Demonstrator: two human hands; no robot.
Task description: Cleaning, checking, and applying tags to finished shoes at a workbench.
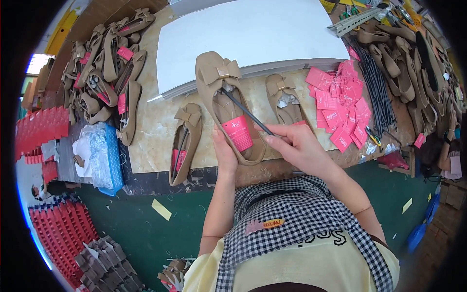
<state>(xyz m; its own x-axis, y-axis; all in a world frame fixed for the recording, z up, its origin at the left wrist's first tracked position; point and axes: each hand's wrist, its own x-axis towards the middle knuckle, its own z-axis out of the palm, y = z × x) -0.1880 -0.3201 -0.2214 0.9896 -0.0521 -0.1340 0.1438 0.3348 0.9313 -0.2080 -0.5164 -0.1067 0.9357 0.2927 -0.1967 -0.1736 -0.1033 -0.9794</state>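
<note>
Raised above the worktable is a tan flat shoe [205, 80] with a bow on its toe. My left hand [226, 155] grips it near the heel. A pink tag [239, 135] lies inside over the insole. Between its fingertips my right hand [302, 148] pinches the end of a thin dark shoe stick [247, 111], whose other end reaches toward the toe. On the table to the left lies a matching shoe [194, 127] with a stick and tag in it. Another shoe [281, 83], with crumpled stuffing in its toe, sits to the right, partly behind my right hand.
White sheets [243, 34] are stacked at the back. Pink tags [340, 104] lie heaped at right, beside a bundle of dark sticks [373, 78] and small snips [373, 137]. Shoes pile up at far left [109, 58] and far right [389, 63]. A blue basket [113, 160] hangs at the left edge.
</note>
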